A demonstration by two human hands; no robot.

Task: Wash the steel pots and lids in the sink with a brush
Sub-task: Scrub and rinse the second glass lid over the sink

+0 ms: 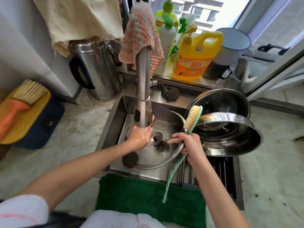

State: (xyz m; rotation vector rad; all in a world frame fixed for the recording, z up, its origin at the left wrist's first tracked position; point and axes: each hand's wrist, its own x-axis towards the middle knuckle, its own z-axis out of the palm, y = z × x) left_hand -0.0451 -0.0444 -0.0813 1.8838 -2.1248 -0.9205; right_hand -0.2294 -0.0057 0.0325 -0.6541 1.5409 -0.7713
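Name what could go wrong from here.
1. The right hand grips the brush and seems to steady the wet lid by its rim as well; the lid could slip down into the sink.
2. The tilted steel pot leans over the rack beside that hand; a bump might tip it.

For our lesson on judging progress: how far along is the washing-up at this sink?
Seemingly done: two steel pots lie tipped at the right. In hand: a lid lies in the sink under the tap; the left hand rests on it, the right hand grips the brush. Left: finishing this lid.
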